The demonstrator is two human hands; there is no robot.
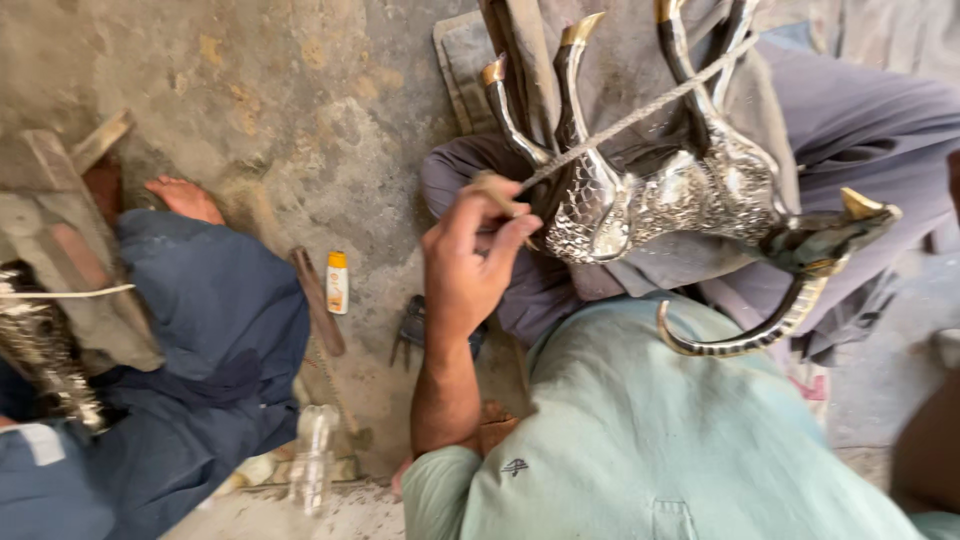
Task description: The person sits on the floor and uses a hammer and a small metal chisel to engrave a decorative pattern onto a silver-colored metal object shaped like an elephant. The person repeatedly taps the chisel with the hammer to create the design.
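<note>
Your pale green shirt (640, 440) fills the lower right of the frame, and above it your grey trousers (850, 130) spread across the upper right. On your lap, right of centre, lies a metal antelope figure (690, 195) on its back: silvery patterned body, dark legs with gold hooves pointing to the top edge, and a curved ringed horn (745, 335) hooking down over your shirt. At the left sits another person in dark blue clothes (210, 340), a bare foot (185, 198) showing against the stained concrete floor (300, 120), and a second ornate metal piece (45, 360) at the far left edge. Your left hand (470, 255), at centre, is closed in a pinch on the wooden handle of a thin rod-like tool (640, 115), which slants up to the right across the figure's legs. Your right hand is out of view. On the floor lie a wooden-handled tool (318, 300), dark pliers (410, 330) and a small white and orange tube (337, 283)
</note>
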